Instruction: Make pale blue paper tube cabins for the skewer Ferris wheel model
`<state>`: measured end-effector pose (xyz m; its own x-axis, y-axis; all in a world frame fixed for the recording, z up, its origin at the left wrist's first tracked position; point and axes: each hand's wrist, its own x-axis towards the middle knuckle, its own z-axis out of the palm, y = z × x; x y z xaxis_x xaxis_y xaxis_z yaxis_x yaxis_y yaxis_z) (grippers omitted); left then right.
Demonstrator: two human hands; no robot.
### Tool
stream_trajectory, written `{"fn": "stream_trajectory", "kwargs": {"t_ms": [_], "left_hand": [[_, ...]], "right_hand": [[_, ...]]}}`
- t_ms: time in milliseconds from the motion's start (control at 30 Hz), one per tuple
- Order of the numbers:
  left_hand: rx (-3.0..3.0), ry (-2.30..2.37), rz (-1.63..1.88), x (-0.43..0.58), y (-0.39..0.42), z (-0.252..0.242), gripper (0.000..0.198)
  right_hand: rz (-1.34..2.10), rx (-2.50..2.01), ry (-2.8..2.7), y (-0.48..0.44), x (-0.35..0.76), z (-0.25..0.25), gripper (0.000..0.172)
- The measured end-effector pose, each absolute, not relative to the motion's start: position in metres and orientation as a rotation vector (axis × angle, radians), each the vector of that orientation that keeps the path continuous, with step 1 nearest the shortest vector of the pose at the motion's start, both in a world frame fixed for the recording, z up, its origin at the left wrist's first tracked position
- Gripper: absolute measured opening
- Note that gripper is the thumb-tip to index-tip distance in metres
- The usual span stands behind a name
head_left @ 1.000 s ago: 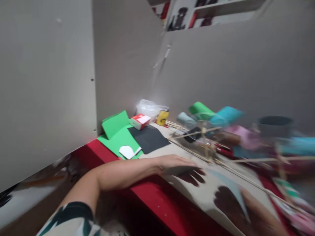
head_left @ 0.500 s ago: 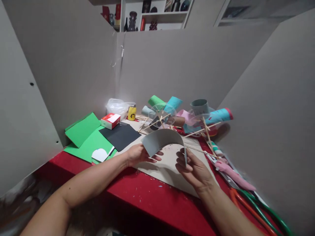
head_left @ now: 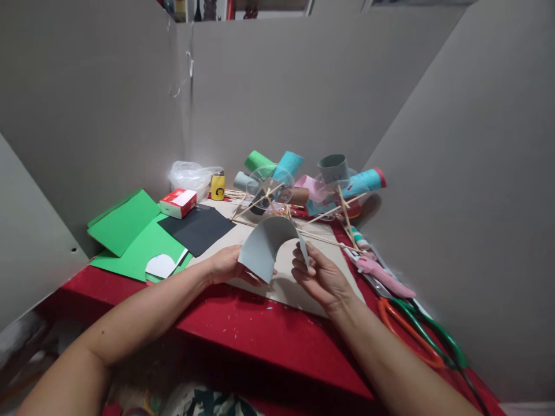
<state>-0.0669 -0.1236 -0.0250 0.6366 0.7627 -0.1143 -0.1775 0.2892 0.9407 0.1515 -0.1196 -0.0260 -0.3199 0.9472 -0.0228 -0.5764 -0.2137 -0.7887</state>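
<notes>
A grey sheet of craft paper [head_left: 264, 245] is bent into an arch between my two hands, above a pale board [head_left: 288, 294]. At its left end my left hand [head_left: 228, 266] grips the edge, with some fingers hidden behind the paper. My right hand [head_left: 318, 271] pinches the right end between thumb and fingers. Just beyond the paper stands a frame of wooden sticks [head_left: 264, 199] with a clear plastic disc and coloured paper tubes. A second such stick frame [head_left: 342, 202] is to its right.
Green paper sheets [head_left: 125, 225], black paper [head_left: 197, 228] and a red-and-white box [head_left: 177, 203] lie left. A yellow can [head_left: 218, 186] stands behind. Scissors with orange and green handles [head_left: 411, 329] and a pink glue gun [head_left: 385, 276] lie right. Grey panels enclose the red table [head_left: 260, 329].
The grey paper is bent more steeply, with its left end turned lower and my hands closer together. The whole view has tipped downward and shifted a little.
</notes>
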Motion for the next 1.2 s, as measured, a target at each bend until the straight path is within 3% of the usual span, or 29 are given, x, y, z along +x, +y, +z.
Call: {"fn": "stream_trajectory", "kwargs": {"t_ms": [367, 567, 833, 900, 967, 1100, 1200], "left_hand": [[1.121, 0.623, 0.737, -0.065, -0.125, -0.021, 0.042], [1.431, 0.833, 1.002, -0.059, -0.13, -0.023, 0.038], [1.852, 0.952, 1.358, -0.06, -0.131, -0.029, 0.089], [1.908, 0.99, 1.424, -0.062, -0.129, -0.03, 0.094], [1.987, 1.007, 1.494, -0.064, -0.127, -0.032, 0.084], [2.175, 0.999, 1.455, -0.067, -0.125, -0.034, 0.033], [2.226, 1.012, 1.328, -0.066, -0.127, -0.031, 0.019]], "right_hand": [[1.741, -0.655, -0.794, -0.117, 0.148, -0.031, 0.035], [1.764, -0.682, -0.875, -0.117, 0.144, -0.031, 0.031], [1.853, -0.623, -0.875, -0.115, 0.144, -0.031, 0.029], [1.866, -0.62, -0.87, -0.116, 0.144, -0.03, 0.029], [1.88, -0.615, -0.862, -0.117, 0.144, -0.028, 0.029], [1.888, -0.594, -0.841, -0.117, 0.146, -0.027, 0.028], [1.873, -0.606, -0.844, -0.115, 0.147, -0.029, 0.027]]}}
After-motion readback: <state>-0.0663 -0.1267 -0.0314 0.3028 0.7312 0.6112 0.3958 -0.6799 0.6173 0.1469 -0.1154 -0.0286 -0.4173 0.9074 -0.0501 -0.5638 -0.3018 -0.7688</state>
